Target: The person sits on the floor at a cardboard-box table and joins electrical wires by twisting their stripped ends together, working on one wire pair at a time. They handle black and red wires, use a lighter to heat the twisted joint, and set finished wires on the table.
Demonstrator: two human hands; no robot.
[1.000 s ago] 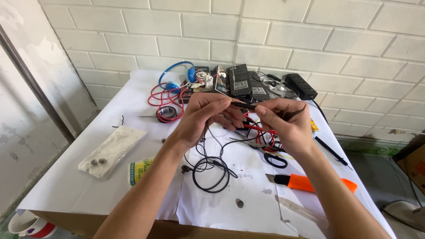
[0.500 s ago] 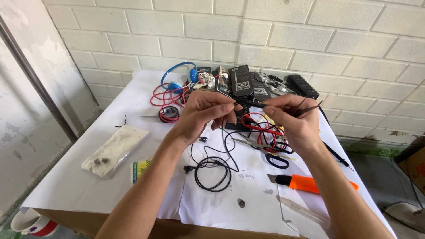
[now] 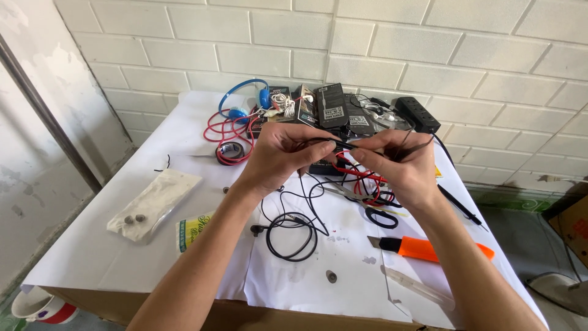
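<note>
My left hand (image 3: 283, 153) pinches the end of a thin black cable (image 3: 293, 228) that hangs down and coils on the white table (image 3: 86, 251). My right hand (image 3: 395, 162) holds a slim pair of dark tweezers (image 3: 411, 148) whose tips meet the cable end between both hands. Both hands hover above the table's middle, over red wires (image 3: 361, 178) and black-handled scissors (image 3: 375, 214).
An orange utility knife (image 3: 432, 248) lies at the right front. Blue headphones (image 3: 242, 98), black power adapters (image 3: 331, 105) and a black power strip (image 3: 416, 113) sit at the back by the brick wall. A clear plastic bag (image 3: 153, 202) lies at left, beside a yellow packet (image 3: 193, 230).
Both hands have lifted slightly and stayed close together. The tweezers in my right hand now point toward the cable end held by my left hand.
</note>
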